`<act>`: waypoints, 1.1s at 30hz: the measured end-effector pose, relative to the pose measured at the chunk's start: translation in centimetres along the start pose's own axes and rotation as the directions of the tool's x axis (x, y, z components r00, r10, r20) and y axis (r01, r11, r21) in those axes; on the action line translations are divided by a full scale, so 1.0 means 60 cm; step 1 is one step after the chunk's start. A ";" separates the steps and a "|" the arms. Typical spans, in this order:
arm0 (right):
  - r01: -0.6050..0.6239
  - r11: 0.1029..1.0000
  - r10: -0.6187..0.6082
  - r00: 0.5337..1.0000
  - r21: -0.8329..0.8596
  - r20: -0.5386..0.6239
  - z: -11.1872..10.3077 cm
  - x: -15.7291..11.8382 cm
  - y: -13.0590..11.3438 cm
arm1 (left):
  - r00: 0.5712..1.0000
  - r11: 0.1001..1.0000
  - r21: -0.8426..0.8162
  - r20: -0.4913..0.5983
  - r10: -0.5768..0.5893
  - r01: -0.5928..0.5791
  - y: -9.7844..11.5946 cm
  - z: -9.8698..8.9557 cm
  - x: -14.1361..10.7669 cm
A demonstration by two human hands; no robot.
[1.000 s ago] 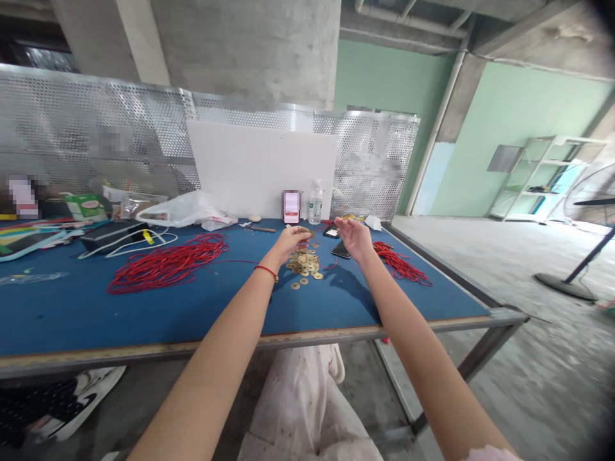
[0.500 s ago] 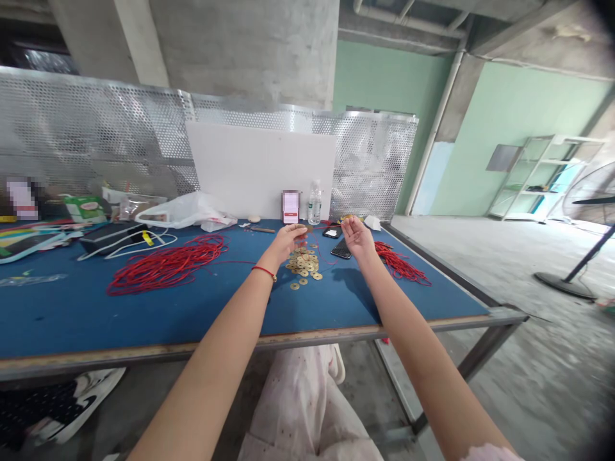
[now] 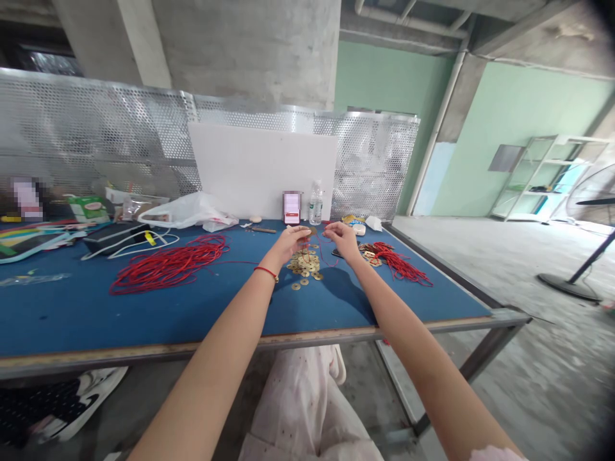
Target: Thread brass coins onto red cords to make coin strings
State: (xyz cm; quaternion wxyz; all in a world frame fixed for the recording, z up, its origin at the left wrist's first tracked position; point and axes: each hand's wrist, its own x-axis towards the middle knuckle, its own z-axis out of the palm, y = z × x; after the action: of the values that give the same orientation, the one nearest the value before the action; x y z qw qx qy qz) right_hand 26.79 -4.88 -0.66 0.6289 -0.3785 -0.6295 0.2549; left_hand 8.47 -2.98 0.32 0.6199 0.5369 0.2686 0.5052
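Note:
My left hand is closed on a brass coin, above a pile of brass coins with holes in their middles. Just right of it, my right hand has its thumb and fingertips pinched at a thin red cord that hangs in a loop between the hands. A big coil of red cord lies to the left, one strand running toward my left hand. To the right is a bundle of red cords with coins at its near end.
A propped phone and water bottles stand at the back before a white board. White plastic bags and a black box are at the back left. The table's front edge runs below my arms.
My right hand has moved left, closer to my left hand, and its fingers have closed from a raised, cupped pose. The coins by the right bundle now show.

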 end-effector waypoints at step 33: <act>0.151 0.976 -0.133 0.984 -0.158 0.122 0.005 -0.006 -0.008 | 0.996 0.998 0.054 0.079 -0.028 0.024 -0.001 0.006 -0.003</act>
State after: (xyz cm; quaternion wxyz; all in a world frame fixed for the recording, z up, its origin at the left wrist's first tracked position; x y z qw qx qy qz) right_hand 26.38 -5.42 -0.50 0.5756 -0.3691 -0.7081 0.1761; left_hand 8.73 -3.27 0.35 0.6224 0.5693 0.2638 0.4679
